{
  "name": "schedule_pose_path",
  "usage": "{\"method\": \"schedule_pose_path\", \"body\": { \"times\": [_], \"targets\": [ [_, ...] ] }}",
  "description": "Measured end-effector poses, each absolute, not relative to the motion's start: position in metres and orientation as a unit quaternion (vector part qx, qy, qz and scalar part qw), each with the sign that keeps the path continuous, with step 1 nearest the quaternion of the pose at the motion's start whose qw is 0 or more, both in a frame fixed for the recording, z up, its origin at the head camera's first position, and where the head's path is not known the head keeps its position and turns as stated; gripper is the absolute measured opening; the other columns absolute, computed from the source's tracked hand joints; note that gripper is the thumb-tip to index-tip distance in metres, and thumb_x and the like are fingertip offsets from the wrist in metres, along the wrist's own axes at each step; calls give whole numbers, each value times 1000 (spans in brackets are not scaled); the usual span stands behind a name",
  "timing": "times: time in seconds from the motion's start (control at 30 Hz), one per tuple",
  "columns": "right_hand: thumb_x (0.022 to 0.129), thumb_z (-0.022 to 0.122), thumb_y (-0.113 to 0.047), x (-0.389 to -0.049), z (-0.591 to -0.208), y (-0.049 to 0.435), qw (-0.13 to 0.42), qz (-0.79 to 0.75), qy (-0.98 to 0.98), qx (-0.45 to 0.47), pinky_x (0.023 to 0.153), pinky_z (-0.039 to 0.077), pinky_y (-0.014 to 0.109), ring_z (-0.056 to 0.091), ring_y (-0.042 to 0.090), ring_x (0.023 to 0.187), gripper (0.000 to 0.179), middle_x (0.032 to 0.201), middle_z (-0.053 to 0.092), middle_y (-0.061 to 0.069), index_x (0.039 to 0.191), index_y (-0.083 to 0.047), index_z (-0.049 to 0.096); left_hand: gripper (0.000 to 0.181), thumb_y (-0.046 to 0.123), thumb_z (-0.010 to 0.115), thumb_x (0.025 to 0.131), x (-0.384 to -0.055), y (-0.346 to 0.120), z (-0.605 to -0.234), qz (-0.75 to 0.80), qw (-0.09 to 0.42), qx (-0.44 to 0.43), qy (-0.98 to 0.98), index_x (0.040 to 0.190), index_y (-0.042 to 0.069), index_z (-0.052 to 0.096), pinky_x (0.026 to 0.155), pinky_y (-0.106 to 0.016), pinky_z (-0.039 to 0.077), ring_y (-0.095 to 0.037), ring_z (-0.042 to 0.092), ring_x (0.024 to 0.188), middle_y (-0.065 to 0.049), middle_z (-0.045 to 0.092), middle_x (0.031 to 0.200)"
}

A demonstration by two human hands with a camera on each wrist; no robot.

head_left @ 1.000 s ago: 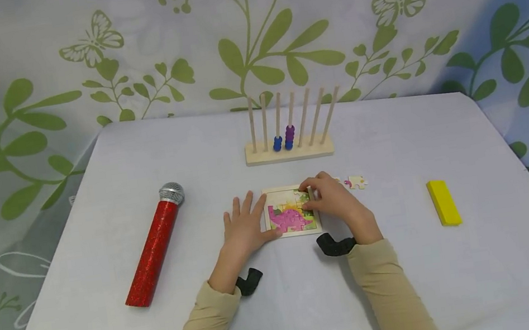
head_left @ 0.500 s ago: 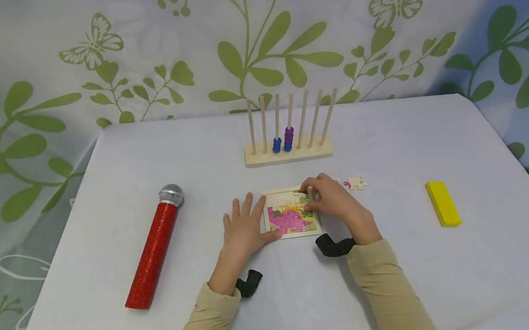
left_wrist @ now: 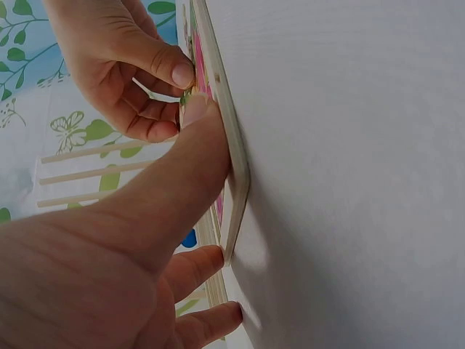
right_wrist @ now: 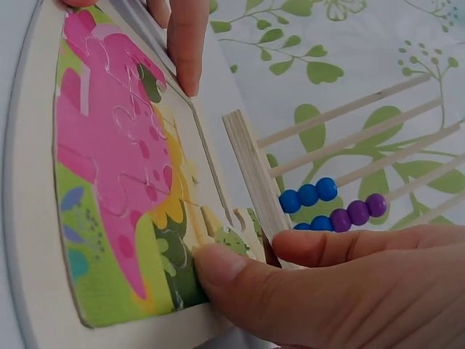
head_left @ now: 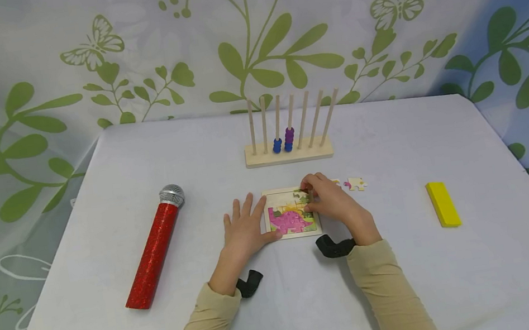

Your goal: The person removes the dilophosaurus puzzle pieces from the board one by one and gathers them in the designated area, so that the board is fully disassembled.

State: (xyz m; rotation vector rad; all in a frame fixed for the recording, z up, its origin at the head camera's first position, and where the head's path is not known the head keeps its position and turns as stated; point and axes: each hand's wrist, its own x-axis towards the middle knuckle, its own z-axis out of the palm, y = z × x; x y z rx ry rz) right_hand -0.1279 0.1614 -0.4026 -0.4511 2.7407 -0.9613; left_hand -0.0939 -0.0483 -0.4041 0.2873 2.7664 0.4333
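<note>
A small wooden jigsaw puzzle (head_left: 292,220) in a pale frame shows a pink dinosaur, with bare wood along its upper left part. My left hand (head_left: 245,229) rests at the frame's left side, fingers spread, thumb on the lower edge. At the upper right corner, my right hand (head_left: 332,198) pinches a puzzle piece (right_wrist: 267,251) between thumb and index finger, largely hidden by them. In the right wrist view, the thumb (right_wrist: 221,265) touches the picture. A loose puzzle piece (head_left: 356,184) lies to the right, and another is partly covered by the right hand.
A wooden abacus stand (head_left: 288,153) with upright rods and blue and purple beads stands behind the puzzle. To the left lies a red glitter microphone (head_left: 155,251); a yellow block (head_left: 444,204) is at the right. Patterned cloth (head_left: 167,49) hangs behind the white table.
My right fingers shift slightly at the puzzle's upper right corner, where the piece appears a little turned. My left hand stays in place.
</note>
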Motion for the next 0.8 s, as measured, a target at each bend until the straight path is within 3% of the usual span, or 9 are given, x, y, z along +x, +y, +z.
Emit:
{"method": "schedule_pose_path", "body": {
  "times": [0.27,0.4,0.53,0.7,0.8],
  "targets": [
    [81,67,-3,-130,-403,172,101,-353,917,-152,76,43,39,52,26,88,28,101,53,11,106,-1,55,87,49,68,74,-94,-48,-404,158,164,100,969,144,17,27,101,-59,13,-39,8,133,-12,16,149],
    [83,65,-7,-130,-401,201,86,-393,906,-130,75,44,38,53,28,90,29,105,55,16,109,2,56,87,49,68,74,-95,-48,-404,161,162,101,968,144,16,27,101,-59,13,-39,8,133,-13,16,149],
    [87,62,-12,-121,-396,251,67,-418,903,-68,76,43,39,52,33,95,34,112,53,21,115,3,52,87,48,69,74,-94,-48,-402,163,165,100,968,144,16,27,101,-59,13,-39,8,133,-13,16,149],
    [91,56,-20,-104,-396,295,92,-412,906,37,81,40,41,44,36,106,40,120,46,21,125,-2,46,87,48,69,74,-93,-48,-402,161,168,99,967,144,17,27,101,-59,13,-39,8,134,-13,16,149],
    [91,56,-19,-100,-401,305,98,-403,908,60,80,37,41,43,36,105,41,119,46,22,127,-2,45,88,48,69,74,-94,-48,-403,164,172,97,967,144,17,26,102,-58,11,-39,7,134,-12,15,149]
  ]
}}
